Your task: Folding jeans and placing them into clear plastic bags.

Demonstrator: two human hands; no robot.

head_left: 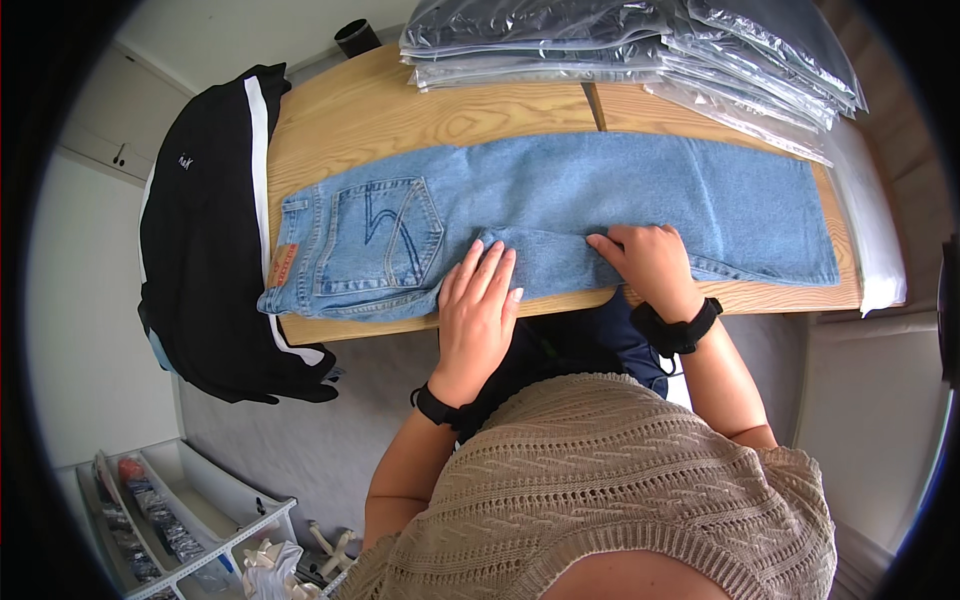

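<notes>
A pair of light blue jeans (600, 190) lies folded lengthwise across the wooden table, waistband to the left and leg hems to the right. Its stitched back pocket (380, 235) faces up. My left hand (478, 300) rests with fingers stretched out on the near edge of the denim, just right of the pocket. Farther right, my right hand (650, 262) pinches the near edge of the jeans between thumb and curled fingers. Between my hands a strip of the denim is turned up over the leg.
Clear plastic packages (620, 45) are stacked at the back right of the table (400, 110). Flat clear bags (870, 230) hang over its right end. A black garment with a white stripe (200, 230) drapes at the left. A white open drawer unit (200, 510) stands lower left.
</notes>
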